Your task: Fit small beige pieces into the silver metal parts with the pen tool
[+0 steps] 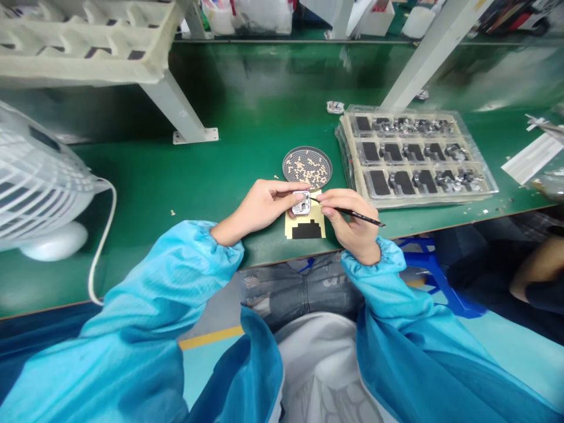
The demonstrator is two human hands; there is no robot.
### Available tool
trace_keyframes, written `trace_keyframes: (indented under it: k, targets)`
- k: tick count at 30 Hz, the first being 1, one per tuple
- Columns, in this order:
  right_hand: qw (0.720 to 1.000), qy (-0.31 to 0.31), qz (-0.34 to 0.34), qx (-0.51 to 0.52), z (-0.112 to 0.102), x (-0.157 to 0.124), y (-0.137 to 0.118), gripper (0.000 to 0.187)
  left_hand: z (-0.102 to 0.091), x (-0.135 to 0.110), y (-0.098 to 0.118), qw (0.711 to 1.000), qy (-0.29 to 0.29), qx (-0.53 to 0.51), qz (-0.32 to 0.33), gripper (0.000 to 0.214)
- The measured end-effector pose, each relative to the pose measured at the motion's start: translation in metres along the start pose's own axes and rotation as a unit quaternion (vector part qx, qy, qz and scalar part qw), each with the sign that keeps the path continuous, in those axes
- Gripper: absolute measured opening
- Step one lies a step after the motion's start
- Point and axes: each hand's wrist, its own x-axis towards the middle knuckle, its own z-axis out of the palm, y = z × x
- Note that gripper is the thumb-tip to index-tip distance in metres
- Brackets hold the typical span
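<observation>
Left hand [264, 202]: I am clamping the case [301, 203] in this grip, over the card [304, 231].
Right hand [352, 220]: I am pinching the tool [359, 216] in this grip, its tip pointing at the case.
Dish [284, 164]: sitting beyond the case on the bench [247, 158], holding pale bits [304, 171].
Tray [396, 165]: lying to the right.
</observation>
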Motion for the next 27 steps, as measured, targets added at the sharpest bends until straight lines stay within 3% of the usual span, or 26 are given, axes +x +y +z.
trace_keyframes:
  k: [15,27]
  targets:
    - [1.0,-0.01,-0.021,-0.007,-0.0005,-0.0015,-0.002,0.017,0.0001,0.0,0.0015,1.0,0.011,-0.01,0.004,0.04]
    - [1.0,-0.012,0.007,-0.01,0.0029,-0.0002,0.0001,0.016,-0.0006,0.0006,0.0014,1.0,0.02,-0.016,-0.007,0.039]
